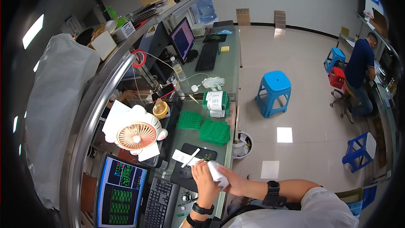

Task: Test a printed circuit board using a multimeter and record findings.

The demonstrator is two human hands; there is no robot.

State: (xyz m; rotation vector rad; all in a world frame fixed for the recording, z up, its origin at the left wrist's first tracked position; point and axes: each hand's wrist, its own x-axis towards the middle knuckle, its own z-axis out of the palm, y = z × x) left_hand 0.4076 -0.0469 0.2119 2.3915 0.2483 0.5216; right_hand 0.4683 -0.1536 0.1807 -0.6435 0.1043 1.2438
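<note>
My left hand (203, 181) and my right hand (234, 181) are together above the front edge of the desk. Between them is a crumpled white paper or tissue (218, 175), with the fingers of both hands closed on it. Anything inside the white piece is hidden. Just beyond my left hand, white paper strips (184, 157) lie across a black mouse pad (206, 153). Farther back are two loose stacks of green circuit boards (214, 131), and behind them stands a taller stack wrapped with a white written label (215, 100).
Left of my hands are a keyboard (161, 202), a lit monitor (120, 192) and a white fan (136, 137). A waste bin (243, 145) stands beside the desk. Blue stools (274, 90) are on the floor. A seated person (358, 74) works at the far right bench.
</note>
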